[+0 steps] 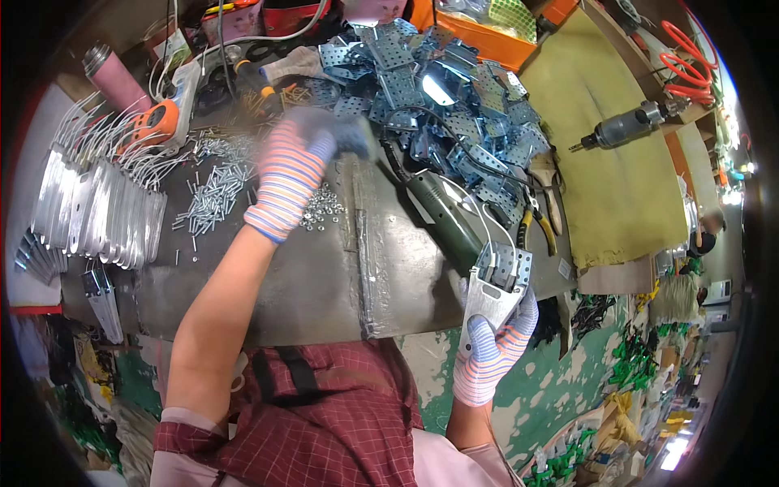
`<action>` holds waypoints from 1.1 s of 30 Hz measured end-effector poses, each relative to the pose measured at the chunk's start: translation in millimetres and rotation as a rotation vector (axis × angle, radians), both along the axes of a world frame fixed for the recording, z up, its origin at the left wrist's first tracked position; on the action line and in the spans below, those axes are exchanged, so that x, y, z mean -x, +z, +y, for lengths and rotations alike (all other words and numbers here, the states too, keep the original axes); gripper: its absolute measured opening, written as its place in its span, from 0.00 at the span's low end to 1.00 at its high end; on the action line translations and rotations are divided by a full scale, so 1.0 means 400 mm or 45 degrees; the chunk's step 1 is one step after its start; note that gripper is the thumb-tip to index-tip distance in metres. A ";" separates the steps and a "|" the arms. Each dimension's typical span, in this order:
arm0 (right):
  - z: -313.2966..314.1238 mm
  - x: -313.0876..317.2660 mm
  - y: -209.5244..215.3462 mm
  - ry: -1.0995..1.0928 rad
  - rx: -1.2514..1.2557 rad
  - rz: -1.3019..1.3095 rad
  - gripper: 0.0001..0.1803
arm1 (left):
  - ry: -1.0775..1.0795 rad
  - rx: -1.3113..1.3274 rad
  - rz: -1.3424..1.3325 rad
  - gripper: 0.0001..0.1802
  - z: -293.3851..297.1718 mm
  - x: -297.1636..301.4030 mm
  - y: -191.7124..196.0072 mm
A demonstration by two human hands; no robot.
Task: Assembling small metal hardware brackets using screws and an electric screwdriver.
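My right hand (495, 349), in a striped glove, grips a silver metal bracket (492, 299) near the table's front edge. A bluish perforated plate (507, 264) sits at its upper end, with white wires (479, 217) beside it. My left hand (286, 174), gloved alike, reaches over the table beside the loose screws (213, 199) and small nuts (323, 207). Its fingers are smeared by motion next to a blurred blue-grey shape (350, 136). Whether they hold it I cannot tell. A dark green corded tool (442, 215) lies just beyond my right hand.
Perforated metal plates (398, 81) are heaped at the back. Silver brackets with white wires (97, 203) stand in a row at left. Pliers (538, 223) and a brush (548, 191) lie right of the heap. A drill (621, 127) rests on a yellowish sheet (625, 207).
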State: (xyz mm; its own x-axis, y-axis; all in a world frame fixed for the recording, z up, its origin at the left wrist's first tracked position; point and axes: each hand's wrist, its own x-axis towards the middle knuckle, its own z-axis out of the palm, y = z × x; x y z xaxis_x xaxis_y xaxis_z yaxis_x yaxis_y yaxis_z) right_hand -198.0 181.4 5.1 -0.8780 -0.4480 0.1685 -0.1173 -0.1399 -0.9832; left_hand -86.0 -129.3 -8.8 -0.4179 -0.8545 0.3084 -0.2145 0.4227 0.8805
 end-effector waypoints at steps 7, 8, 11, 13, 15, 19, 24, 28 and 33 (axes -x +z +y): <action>-0.015 -0.023 0.016 0.022 -0.097 0.028 0.42 | 0.052 -0.061 -0.091 0.21 0.003 0.155 0.053; -0.014 -0.024 0.018 0.026 -0.123 0.049 0.42 | 0.139 -0.026 -0.121 0.22 -0.023 0.185 0.048; -0.014 -0.039 0.030 0.048 -0.068 -0.010 0.41 | 0.236 -0.150 -0.290 0.24 -0.088 0.262 0.028; -0.019 -0.048 0.043 0.047 0.003 -0.106 0.41 | 0.298 -0.153 -0.365 0.23 -0.103 0.269 0.020; -0.016 -0.043 0.042 0.035 -0.013 -0.080 0.41 | 0.352 -0.078 -0.232 0.21 -0.101 0.239 0.029; -0.002 -0.038 0.020 0.054 0.008 -0.039 0.42 | 0.190 -0.015 -0.092 0.16 -0.012 0.112 0.117; -0.045 -0.032 0.018 0.229 0.208 -0.354 0.44 | 0.061 0.282 -0.222 0.11 0.150 -0.094 0.148; -0.073 -0.070 0.026 0.410 0.220 -0.525 0.44 | -0.193 0.094 -0.595 0.10 0.206 -0.291 0.099; -0.115 -0.127 0.019 0.638 0.165 -0.617 0.42 | -0.122 -0.322 -0.578 0.07 0.237 -0.372 0.088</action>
